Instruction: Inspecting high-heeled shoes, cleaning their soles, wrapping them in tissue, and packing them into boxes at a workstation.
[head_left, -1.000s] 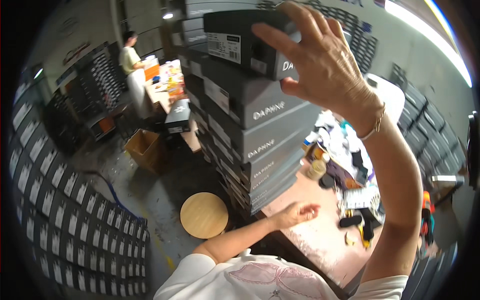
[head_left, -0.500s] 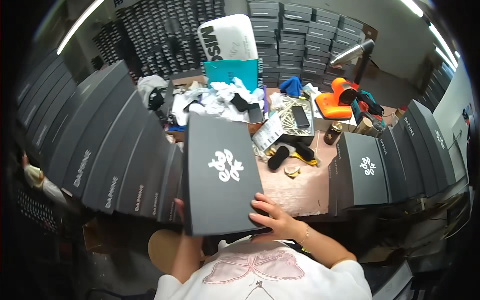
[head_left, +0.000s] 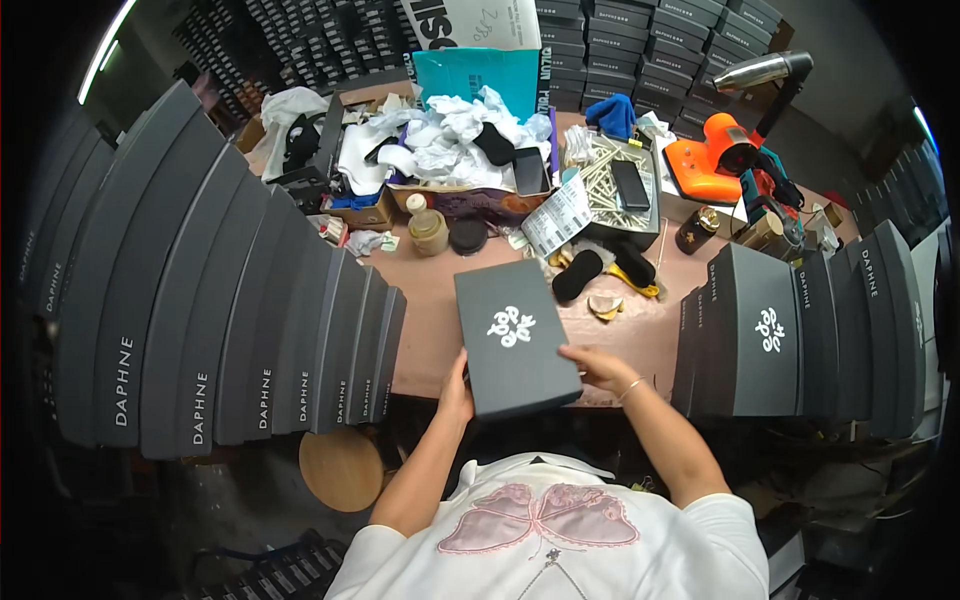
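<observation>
A dark grey shoebox point(head_left: 515, 365) with a white emblem on its lid is held between my two hands, over the front of the workbench. My left hand point(head_left: 457, 390) grips its left side, fingers partly hidden behind the box. My right hand point(head_left: 597, 368) holds the right side near the front corner, thumb on the edge. The lid is closed. Beyond the box lie a black oval pad point(head_left: 577, 277) and a white printed sheet point(head_left: 557, 216).
Stacked grey shoeboxes stand at the left point(head_left: 215, 320) and right point(head_left: 765, 330). Behind are a carton of crumpled white paper point(head_left: 465, 140), a glass bottle point(head_left: 427, 228), a tray of pale sticks point(head_left: 602, 185), a black phone point(head_left: 630, 186) and an orange device point(head_left: 705, 165). A round stool point(head_left: 341, 470) stands below left.
The shoebox has moved right, lower and farther from my head, onto or just over the bench. Both hands still hold it. The view has shifted, showing more of the left stack.
</observation>
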